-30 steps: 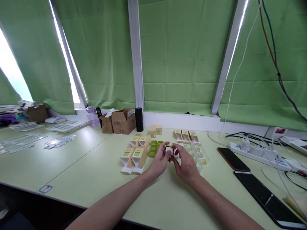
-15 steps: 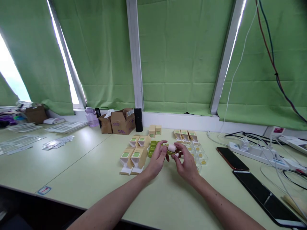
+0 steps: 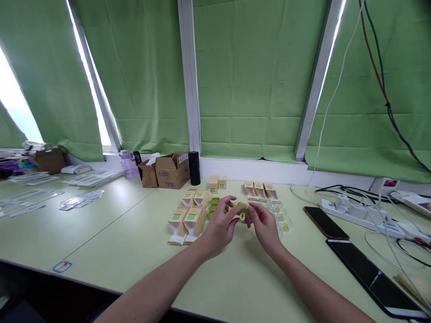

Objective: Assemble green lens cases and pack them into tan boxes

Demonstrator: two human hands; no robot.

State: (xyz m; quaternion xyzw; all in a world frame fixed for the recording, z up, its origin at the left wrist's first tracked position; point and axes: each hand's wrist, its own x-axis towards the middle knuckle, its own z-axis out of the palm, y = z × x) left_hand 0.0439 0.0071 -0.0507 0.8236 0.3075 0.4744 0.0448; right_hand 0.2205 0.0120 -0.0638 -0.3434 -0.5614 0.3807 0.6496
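Observation:
Between my two hands, just above the table, is a small green case [image 3: 243, 207] with a cream loop hanging below it. My right hand [image 3: 266, 226] pinches its right side between thumb and fingers. The fingers of my left hand [image 3: 218, 226] close on it from the left, the index finger stretched along its top. Green pieces [image 3: 213, 205] in a group sit behind my left hand, partly hidden. Beside my right hand lie clear domed packs [image 3: 284, 220] with yellow centres. Cream boxes with open flaps [image 3: 191, 220] stand left of my left hand.
Further back are more open cream boxes [image 3: 260, 190] and small cream boxes [image 3: 217, 183]. Cardboard boxes [image 3: 172, 172] and a black cylinder [image 3: 194, 168] stand by the wall. At right lie a phone [image 3: 326, 223], a larger black device [image 3: 370, 273] and a power strip [image 3: 360, 217] with cables.
The green case has turned in my hands: the pale rounded part no longer shows, and the cream loop now hangs in view. My left index finger has stretched over it.

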